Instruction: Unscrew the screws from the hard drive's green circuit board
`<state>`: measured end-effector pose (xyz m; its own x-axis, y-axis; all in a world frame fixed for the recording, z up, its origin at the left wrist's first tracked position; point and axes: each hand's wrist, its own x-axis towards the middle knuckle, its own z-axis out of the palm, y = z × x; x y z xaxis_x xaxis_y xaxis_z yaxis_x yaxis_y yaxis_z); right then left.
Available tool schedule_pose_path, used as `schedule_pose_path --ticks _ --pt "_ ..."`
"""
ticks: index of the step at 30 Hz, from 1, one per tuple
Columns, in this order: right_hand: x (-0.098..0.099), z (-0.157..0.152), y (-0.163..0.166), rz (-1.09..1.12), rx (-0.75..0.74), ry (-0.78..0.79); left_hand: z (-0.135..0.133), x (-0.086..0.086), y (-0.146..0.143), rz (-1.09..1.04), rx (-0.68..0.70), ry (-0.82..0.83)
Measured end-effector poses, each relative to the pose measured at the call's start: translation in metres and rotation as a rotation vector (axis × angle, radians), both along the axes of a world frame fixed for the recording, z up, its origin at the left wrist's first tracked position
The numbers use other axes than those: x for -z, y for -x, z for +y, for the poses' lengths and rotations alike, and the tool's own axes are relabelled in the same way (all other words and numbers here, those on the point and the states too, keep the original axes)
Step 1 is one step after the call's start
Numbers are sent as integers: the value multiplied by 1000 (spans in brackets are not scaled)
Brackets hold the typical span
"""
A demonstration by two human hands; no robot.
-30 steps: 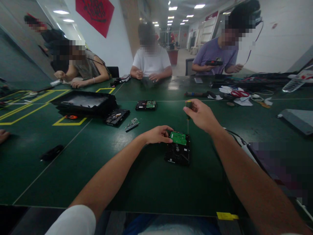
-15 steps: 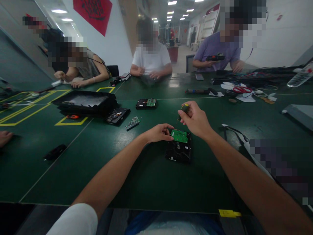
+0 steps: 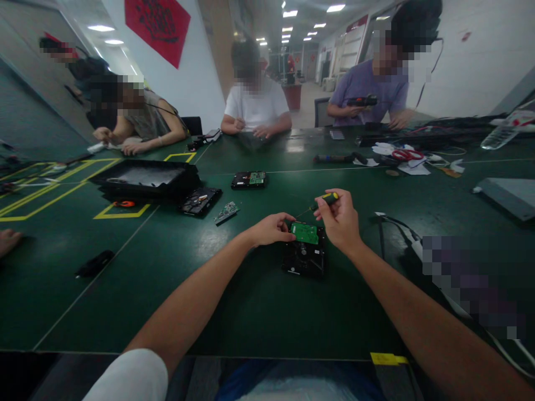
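A black hard drive (image 3: 304, 260) lies on the green table in front of me, its green circuit board (image 3: 305, 233) facing up at the far end. My left hand (image 3: 273, 229) grips the drive's left far edge, thumb by the corner of the board. In my right hand (image 3: 340, 220) is a screwdriver (image 3: 328, 199) with a yellow and dark green handle, held between thumb and fingers. Its thin shaft points left and down, toward the far edge of the drive near my left fingertips. Whether the tip touches anything I cannot tell.
Left of centre stand a black tray (image 3: 144, 177), a second hard drive (image 3: 200, 200) and a loose circuit board (image 3: 228, 213). Another drive (image 3: 248, 179) lies farther back. A black object (image 3: 95, 263) is at left, a white cable (image 3: 401, 223) at right. Several people sit across the table.
My right hand has turned and lowered slightly, swinging the screwdriver from steep to nearly level, with its shaft now toward the drive's far edge. My left hand stays on the drive.
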<state>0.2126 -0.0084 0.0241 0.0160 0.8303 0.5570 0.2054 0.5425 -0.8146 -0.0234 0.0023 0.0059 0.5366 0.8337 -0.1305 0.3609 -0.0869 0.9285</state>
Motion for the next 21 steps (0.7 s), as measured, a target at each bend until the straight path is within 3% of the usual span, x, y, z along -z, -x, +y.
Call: schedule_pose_path --ticks 13,21 --pt "-10 -9 -1 -36 12 -37 0 6 -1 38 -25 -52" --pt "-39 0 14 -198 14 -74 -1 7 -1 8 -24 -61"
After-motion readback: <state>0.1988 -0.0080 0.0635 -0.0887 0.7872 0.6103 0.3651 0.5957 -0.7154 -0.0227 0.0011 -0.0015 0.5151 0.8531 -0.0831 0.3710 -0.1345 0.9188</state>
